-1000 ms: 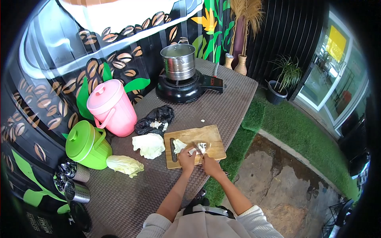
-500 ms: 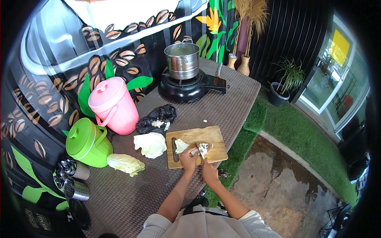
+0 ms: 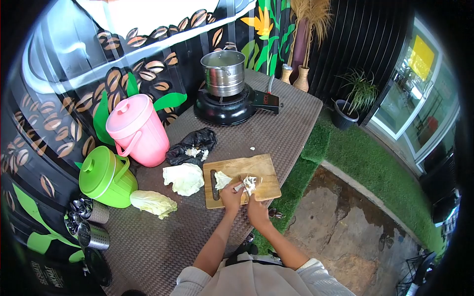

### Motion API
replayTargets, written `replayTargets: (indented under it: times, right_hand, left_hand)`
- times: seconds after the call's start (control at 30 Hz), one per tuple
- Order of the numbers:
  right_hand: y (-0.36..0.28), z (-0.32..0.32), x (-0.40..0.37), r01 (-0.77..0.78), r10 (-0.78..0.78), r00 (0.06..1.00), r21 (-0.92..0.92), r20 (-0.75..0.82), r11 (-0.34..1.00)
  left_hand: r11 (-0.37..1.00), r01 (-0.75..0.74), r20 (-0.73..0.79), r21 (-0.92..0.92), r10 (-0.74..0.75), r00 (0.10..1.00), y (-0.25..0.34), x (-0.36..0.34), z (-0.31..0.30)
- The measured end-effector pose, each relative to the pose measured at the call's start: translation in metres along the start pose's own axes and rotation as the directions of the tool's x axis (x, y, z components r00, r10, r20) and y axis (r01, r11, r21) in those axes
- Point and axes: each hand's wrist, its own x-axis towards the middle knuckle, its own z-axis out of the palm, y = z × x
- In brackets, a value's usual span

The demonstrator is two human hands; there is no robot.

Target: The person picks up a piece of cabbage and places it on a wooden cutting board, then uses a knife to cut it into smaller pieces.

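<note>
Near the table's right edge lies a wooden cutting board [image 3: 264,167]. My left hand [image 3: 231,197] is closed on a pale cabbage piece [image 3: 238,187] and presses it to the board. Closed round a knife, my right hand [image 3: 257,211] rests at the board's near edge. The knife's blade [image 3: 245,184] lies beside my left fingertips; its handle is hidden in my fist. A small heap of shredded cabbage [image 3: 251,183] sits just right of the blade. A loose leaf piece [image 3: 222,179] lies by the board's handle slot, beyond my left hand.
Left of the board are a large cabbage leaf [image 3: 183,179], a cabbage wedge [image 3: 153,203] and a black plastic bag [image 3: 200,143] with scraps. A metal pot [image 3: 223,74] stands on a black stove [image 3: 224,109]. Pink [image 3: 138,130] and green [image 3: 109,177] lidded jugs line the wall.
The whole view has shifted slightly. My hands stay at the same part of the board, with the knife still beside my left fingertips; any change in the cut cabbage is too small to tell.
</note>
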Motion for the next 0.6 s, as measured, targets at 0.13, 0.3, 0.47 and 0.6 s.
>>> replayTargets:
  times: [0.13,0.3,0.47,0.6]
  right_hand:
    - [-0.002,0.005,0.003,-0.093,0.089,0.992,0.045,0.087,0.995]
    - [0.001,-0.009,0.031,-0.017,0.029,0.985,-0.074,0.173,0.997]
    - [-0.002,-0.033,0.032,-0.047,0.043,0.951,0.004,0.307,0.999]
    - [-0.008,-0.012,0.005,-0.073,0.068,0.983,0.027,0.171,0.997]
  left_hand:
    - [0.985,0.02,0.017,-0.174,-0.017,1.0,-0.018,0.002,0.009]
    - [0.999,-0.036,0.021,0.019,0.035,0.999,0.008,-0.001,-0.006]
    - [1.0,0.009,-0.002,0.005,-0.009,1.0,-0.012,0.001,0.001]
    - [0.997,0.052,0.029,0.059,-0.054,0.998,0.002,0.0,-0.002]
